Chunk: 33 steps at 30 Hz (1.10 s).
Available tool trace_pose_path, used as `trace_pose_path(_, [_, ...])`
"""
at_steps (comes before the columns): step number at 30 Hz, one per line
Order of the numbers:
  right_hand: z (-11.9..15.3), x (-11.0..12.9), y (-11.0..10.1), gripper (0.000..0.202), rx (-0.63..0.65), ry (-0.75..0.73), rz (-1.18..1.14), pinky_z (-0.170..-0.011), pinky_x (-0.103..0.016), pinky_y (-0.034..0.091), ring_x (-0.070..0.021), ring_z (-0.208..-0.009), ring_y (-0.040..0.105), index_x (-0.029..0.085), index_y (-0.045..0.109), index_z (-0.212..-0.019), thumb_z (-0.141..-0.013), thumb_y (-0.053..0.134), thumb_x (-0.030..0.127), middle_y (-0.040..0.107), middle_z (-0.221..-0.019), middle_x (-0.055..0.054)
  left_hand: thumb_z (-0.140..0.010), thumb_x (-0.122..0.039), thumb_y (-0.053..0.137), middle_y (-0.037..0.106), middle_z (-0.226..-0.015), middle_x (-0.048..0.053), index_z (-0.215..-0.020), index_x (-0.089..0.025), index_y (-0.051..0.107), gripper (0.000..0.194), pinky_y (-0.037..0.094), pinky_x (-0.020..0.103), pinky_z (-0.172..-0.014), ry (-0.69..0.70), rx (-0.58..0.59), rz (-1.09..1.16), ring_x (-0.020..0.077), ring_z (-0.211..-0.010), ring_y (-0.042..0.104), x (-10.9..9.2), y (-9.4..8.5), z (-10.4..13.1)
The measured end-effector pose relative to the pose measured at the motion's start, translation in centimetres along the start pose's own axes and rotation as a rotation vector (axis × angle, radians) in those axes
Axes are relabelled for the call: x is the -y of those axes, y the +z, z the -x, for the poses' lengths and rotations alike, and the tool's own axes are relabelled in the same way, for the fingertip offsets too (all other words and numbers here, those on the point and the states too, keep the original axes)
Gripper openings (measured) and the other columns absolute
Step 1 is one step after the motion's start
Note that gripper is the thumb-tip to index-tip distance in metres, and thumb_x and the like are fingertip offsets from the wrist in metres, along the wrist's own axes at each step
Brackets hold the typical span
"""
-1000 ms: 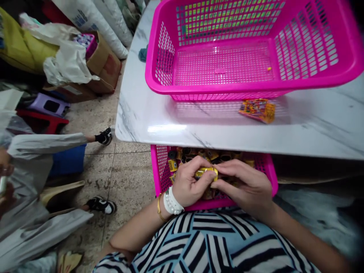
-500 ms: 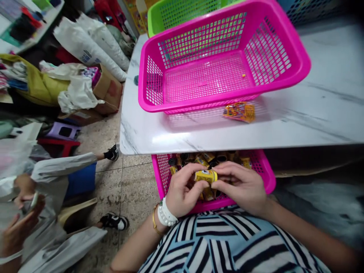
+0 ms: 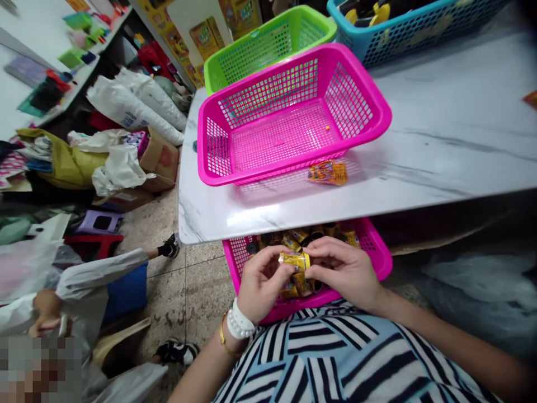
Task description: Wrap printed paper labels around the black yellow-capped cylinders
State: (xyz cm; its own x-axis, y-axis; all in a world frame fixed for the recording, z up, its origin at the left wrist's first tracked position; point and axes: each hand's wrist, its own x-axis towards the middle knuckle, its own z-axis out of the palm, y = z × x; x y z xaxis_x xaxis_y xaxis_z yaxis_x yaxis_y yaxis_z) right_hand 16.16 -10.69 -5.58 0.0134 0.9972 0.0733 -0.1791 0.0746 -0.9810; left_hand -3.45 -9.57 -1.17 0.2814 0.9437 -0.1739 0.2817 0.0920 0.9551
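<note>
Between my two hands lies a small yellow printed cylinder, held sideways with its plain yellow end to the right. My left hand pinches its left part between thumb and fingers. The fingertips of my right hand are closed on the right end. Both hands are over a pink basket on my lap, partly under the table edge. Inside it are several yellow wrapped pieces and some dark round parts; my hands hide many of them.
On the marbled table stands a pink basket with a tiny yellow bit inside. An orange printed packet lies before it. Behind are a green basket and a blue basket. Another person sits at left.
My view has shifted, so the table baskets appear smaller and more of the blue basket shows. The cylinder has turned a little in my fingers; both hands keep hold of it.
</note>
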Motion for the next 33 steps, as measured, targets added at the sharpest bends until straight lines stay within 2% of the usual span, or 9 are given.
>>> trace_pose_path(4, [-0.1,-0.4,0.6,0.028,0.039,0.311,-0.214,-0.065,-0.027,0.065,-0.0149,-0.067,0.073,0.019,0.081,-0.088,-0.072,0.089,0.040,0.078,-0.082,-0.004,-0.094,-0.028,0.068,0.071,-0.098,0.008,-0.112,-0.019,0.071,0.021,0.052,0.032,-0.079,0.345,0.019,-0.301,0.0191,-0.088,0.065,-0.6,-1.0,-1.0])
trace_pose_path(8, [-0.2,-0.9,0.9,0.031,0.032,0.409,-0.316,-0.066,-0.026,0.064,-0.0131,-0.064,0.072,0.018,0.080,-0.089,-0.069,0.091,0.039,0.078,-0.079,-0.003,-0.093,-0.026,0.068,0.072,-0.105,0.009,-0.115,-0.021,0.072,0.023,0.054,0.034,-0.086,0.419,0.106,-0.309,0.0206,-0.096,0.067,-0.2,-1.0,-1.9])
trace_pose_path(10, [-0.2,-1.2,0.9,0.028,-0.005,0.346,-0.326,-0.068,-0.024,0.064,-0.0125,-0.068,0.073,0.019,0.079,-0.092,-0.071,0.090,0.035,0.078,-0.081,-0.002,-0.093,-0.030,0.069,0.071,-0.109,0.010,-0.124,-0.020,0.068,0.032,0.055,0.034,-0.086,0.333,0.097,-0.255,0.0214,-0.097,0.067,0.1,-0.5,-1.7])
trace_pose_path(13, [-0.1,-1.4,0.7,0.026,-0.066,0.152,-0.224,-0.075,-0.024,0.064,-0.0133,-0.081,0.075,0.022,0.080,-0.096,-0.073,0.089,0.029,0.075,-0.094,-0.003,-0.096,-0.040,0.066,0.069,-0.096,0.007,-0.134,-0.017,0.056,0.045,0.055,0.028,-0.070,0.041,0.028,-0.028,0.0158,-0.075,0.065,0.2,0.1,-1.2])
trace_pose_path(15, [0.0,-1.4,0.3,0.025,-0.054,0.045,-0.125,-0.078,-0.024,0.064,-0.0137,-0.086,0.075,0.022,0.080,-0.098,-0.075,0.087,0.027,0.072,-0.102,-0.005,-0.096,-0.045,0.064,0.063,-0.081,0.001,-0.122,-0.016,0.059,0.039,0.050,0.023,-0.058,-0.137,0.005,0.125,0.0108,-0.060,0.059,0.0,0.2,-0.9])
trace_pose_path(17, [0.1,-1.4,-0.1,0.023,-0.011,-0.011,-0.042,-0.080,-0.025,0.064,-0.0143,-0.089,0.074,0.022,0.080,-0.102,-0.079,0.084,0.024,0.071,-0.105,-0.006,-0.093,-0.047,0.068,0.060,-0.076,-0.002,-0.110,-0.015,0.062,0.036,0.046,0.021,-0.054,-0.225,0.002,0.203,0.0089,-0.055,0.056,-0.3,0.2,-0.9])
trace_pose_path(22, [0.0,-1.1,-0.8,0.025,0.033,-0.146,0.195,-0.084,-0.031,0.063,-0.0181,-0.096,0.073,0.023,0.076,-0.107,-0.083,0.078,0.017,0.074,-0.103,-0.007,-0.085,-0.047,0.078,0.062,-0.078,-0.001,-0.107,-0.015,0.065,0.041,0.046,0.020,-0.054,-0.284,0.013,0.263,0.0072,-0.055,0.054,-0.6,0.2,-1.2])
trace_pose_path(28, [-0.2,-0.8,-1.2,0.031,0.126,-0.413,0.355,-0.087,-0.032,0.062,-0.0178,-0.097,0.074,0.024,0.075,-0.110,-0.083,0.073,0.009,0.076,-0.104,-0.007,-0.085,-0.055,0.074,0.059,-0.061,-0.004,-0.096,-0.014,0.064,0.043,0.041,0.020,-0.048,-0.399,0.039,0.232,0.0082,-0.047,0.051,-0.3,0.5,-1.4])
trace_pose_path(33, [-0.3,-0.5,-1.2,0.035,0.122,-0.478,0.384,-0.084,-0.031,0.064,-0.0178,-0.096,0.075,0.024,0.076,-0.115,-0.084,0.073,0.007,0.076,-0.105,-0.008,-0.083,-0.049,0.078,0.064,-0.069,-0.002,-0.105,-0.015,0.065,0.043,0.047,0.021,-0.057,-0.324,0.072,0.274,0.0101,-0.058,0.057,0.2,0.4,-1.4])
